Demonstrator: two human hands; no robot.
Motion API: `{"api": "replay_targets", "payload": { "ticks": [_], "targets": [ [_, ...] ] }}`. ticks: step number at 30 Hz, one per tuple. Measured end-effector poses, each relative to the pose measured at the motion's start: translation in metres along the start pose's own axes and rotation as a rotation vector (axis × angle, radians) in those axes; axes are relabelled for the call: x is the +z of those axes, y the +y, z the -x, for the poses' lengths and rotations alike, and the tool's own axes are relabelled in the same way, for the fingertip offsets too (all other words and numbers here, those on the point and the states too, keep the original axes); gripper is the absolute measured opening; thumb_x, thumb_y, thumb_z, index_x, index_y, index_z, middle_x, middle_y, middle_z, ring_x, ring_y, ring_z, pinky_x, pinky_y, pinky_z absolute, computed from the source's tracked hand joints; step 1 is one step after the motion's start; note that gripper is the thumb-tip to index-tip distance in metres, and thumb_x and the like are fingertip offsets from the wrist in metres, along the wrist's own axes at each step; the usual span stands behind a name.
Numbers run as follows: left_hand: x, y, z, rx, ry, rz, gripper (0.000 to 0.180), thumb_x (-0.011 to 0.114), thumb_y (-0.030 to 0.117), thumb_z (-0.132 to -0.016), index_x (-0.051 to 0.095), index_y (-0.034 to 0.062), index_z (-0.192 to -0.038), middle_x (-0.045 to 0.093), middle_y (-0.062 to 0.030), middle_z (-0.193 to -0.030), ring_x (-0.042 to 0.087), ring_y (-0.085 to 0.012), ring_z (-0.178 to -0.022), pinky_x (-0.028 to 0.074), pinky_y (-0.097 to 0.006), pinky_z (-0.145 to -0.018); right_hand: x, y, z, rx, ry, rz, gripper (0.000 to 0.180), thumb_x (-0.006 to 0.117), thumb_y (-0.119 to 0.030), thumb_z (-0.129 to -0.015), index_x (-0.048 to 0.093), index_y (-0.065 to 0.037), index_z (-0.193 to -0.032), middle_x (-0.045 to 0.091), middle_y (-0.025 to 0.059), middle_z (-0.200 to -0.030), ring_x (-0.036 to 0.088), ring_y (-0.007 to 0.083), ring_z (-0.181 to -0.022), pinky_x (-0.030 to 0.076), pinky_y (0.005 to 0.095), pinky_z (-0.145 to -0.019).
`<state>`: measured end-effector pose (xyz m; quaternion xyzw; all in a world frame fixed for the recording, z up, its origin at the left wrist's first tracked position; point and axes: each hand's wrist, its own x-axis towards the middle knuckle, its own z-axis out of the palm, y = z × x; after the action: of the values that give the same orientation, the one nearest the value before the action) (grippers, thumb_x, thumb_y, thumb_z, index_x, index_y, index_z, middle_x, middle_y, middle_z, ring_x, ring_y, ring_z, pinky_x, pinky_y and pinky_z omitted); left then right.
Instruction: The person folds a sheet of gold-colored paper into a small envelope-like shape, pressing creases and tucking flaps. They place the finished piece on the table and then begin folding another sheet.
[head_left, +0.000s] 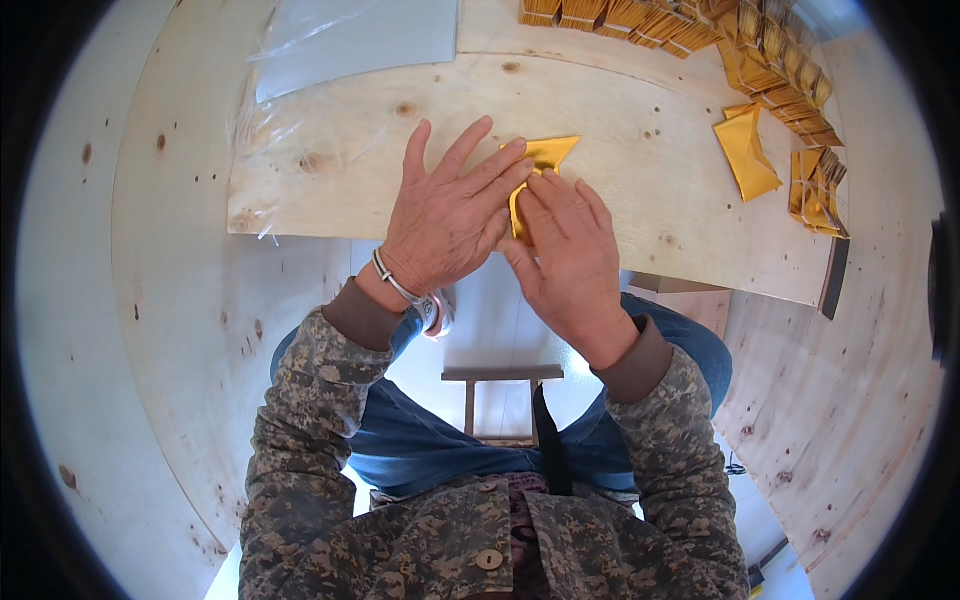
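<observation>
Both grips [447,215] [575,250] on foil [552,152], perhaps folded

From my remote seat I count one wooden table [660,120]. On it are one gold foil piece [550,152] near the middle, one pale grey sheet [360,45] at far left, loose gold envelopes [747,158] at right, one or two overlapping, I cannot tell, and at least eight banded gold bundles [655,26], far and right, too crowded for an exact count.

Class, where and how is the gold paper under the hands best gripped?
Probably pinch the gold paper at its pointed far right corner, from the far side: it juts clear; the left hand and right hand cover nearer parts.
</observation>
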<state>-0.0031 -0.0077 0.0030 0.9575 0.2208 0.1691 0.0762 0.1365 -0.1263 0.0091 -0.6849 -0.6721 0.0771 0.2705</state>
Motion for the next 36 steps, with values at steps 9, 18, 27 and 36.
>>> {"api": "replay_targets", "payload": {
  "ticks": [9,18,27,36],
  "targets": [
    [0.002,0.000,0.000,0.012,-0.003,-0.053,0.045,0.056,0.033,-0.093,0.063,0.0161,-0.134,0.057,0.0021,-0.142,0.038,-0.0259,-0.143,0.015,-0.062,-0.116,0.002,0.010,-0.019,-0.019,0.008,0.107,0.077,0.057,-0.052,-0.094,0.044,0.004,-0.146,0.045,0.0233,-0.150,0.036,0.0361,-0.145,0.023,0.0473,-0.121],
    [0.003,0.000,0.001,0.000,0.017,-0.048,0.046,0.059,0.031,-0.091,0.062,0.0194,-0.136,0.057,0.0030,-0.144,0.039,-0.0280,-0.142,0.016,-0.062,-0.116,0.011,0.013,-0.017,0.025,-0.023,0.117,0.086,0.058,-0.057,-0.092,0.040,0.006,-0.147,0.041,0.0253,-0.152,0.033,0.0374,-0.146,0.022,0.0474,-0.121],
    [-0.002,0.001,0.000,-0.011,-0.024,-0.043,0.046,0.061,0.032,-0.089,0.063,0.0203,-0.134,0.056,0.0024,-0.144,0.038,-0.0298,-0.142,0.018,-0.064,-0.114,0.006,0.011,-0.018,0.088,-0.012,0.168,0.086,0.058,-0.057,-0.091,0.043,0.009,-0.143,0.042,0.0273,-0.150,0.035,0.0391,-0.144,0.023,0.0476,-0.120],
    [0.000,0.002,0.002,-0.048,-0.056,-0.031,0.042,0.053,0.038,-0.096,0.064,0.0231,-0.134,0.054,0.0029,-0.147,0.038,-0.0310,-0.142,0.010,-0.062,-0.116,0.005,0.018,-0.017,0.067,0.007,0.169,0.086,0.057,-0.059,-0.092,0.045,0.010,-0.141,0.043,0.0282,-0.148,0.035,0.0378,-0.143,0.024,0.0492,-0.119]
  ]
}}
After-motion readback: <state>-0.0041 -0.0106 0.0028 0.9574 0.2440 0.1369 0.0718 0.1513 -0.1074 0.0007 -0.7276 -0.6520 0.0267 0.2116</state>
